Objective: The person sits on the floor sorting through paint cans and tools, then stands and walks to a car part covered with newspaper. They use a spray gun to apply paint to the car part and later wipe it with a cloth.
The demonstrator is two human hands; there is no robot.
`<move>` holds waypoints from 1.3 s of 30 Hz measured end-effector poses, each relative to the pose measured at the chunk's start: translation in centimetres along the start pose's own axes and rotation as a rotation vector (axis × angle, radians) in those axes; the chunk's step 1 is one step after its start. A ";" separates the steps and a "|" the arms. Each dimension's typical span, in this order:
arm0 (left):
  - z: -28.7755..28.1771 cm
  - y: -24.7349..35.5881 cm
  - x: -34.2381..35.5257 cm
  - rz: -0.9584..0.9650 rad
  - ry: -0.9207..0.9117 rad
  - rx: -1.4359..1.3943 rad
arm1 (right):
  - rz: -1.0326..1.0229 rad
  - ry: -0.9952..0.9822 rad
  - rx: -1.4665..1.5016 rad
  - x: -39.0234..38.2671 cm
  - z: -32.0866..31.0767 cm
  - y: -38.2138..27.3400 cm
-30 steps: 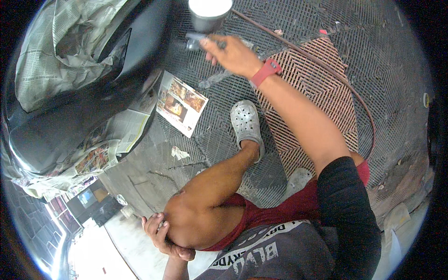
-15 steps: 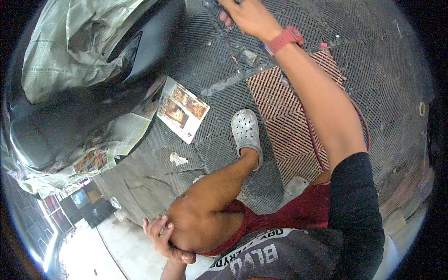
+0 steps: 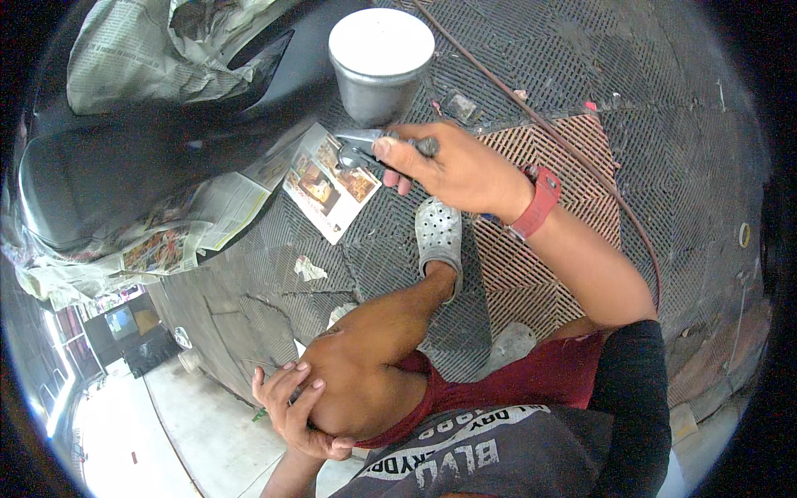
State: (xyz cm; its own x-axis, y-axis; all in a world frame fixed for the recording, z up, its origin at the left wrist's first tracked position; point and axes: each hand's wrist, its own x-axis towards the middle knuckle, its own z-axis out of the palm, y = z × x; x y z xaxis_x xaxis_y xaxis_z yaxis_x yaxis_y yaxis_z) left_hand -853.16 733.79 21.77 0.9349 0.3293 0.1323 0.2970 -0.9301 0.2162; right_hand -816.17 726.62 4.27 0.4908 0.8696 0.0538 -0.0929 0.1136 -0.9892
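Note:
My right hand [image 3: 457, 166], with a red watch at the wrist, is wrapped round the handle of a spray gun [image 3: 365, 141]. A tapered grey cup [image 3: 378, 95] with a white top stands above the gun, and its nozzle end points left. To its left is a glossy black curved panel [image 3: 124, 166], like a vehicle's body part, apart from the gun. Crumpled newspaper [image 3: 133, 58] covers the panel's upper part, and more newspaper [image 3: 224, 216] lies along its lower edge. My left hand [image 3: 295, 407] rests on my bent knee, fingers apart, holding nothing.
A reddish hose [image 3: 573, 149] runs across the ribbed dark floor mat [image 3: 681, 124] and a tan mat section [image 3: 540, 241]. A printed sheet [image 3: 332, 220] lies beside the panel, near a torn paper scrap [image 3: 310, 268]. My foot, in a grey clog [image 3: 438, 232], stands close by.
My right hand has come down and nearer from the top edge, bringing the spray gun and its cup into view. My left hand stays on the knee. The hose has shifted.

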 end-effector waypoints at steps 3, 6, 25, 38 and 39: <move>0.1 0.0 0.0 0.004 0.021 -0.013 | 0.029 0.017 -0.065 1.8 -1.4 -0.1; 0.2 -0.2 0.0 0.003 0.036 -0.022 | -0.013 0.156 -0.180 3.6 -4.2 -0.9; -0.3 -0.3 0.3 -0.020 -0.022 -0.015 | -0.066 0.425 -0.420 13.6 -12.8 -3.9; 0.1 0.0 1.0 -0.018 0.022 -0.057 | 0.040 -0.029 -0.165 2.7 -3.6 -8.8; 0.1 0.0 1.1 -0.016 0.021 -0.059 | 0.040 -0.051 -0.135 2.5 -3.4 -9.0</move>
State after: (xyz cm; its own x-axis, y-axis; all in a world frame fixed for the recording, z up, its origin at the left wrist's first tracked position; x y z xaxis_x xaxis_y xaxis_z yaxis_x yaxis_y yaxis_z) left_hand -852.10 734.12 21.82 0.9256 0.3480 0.1489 0.2992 -0.9136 0.2752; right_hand -811.20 726.16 12.82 0.4444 0.8957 0.0174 0.0072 0.0158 -0.9998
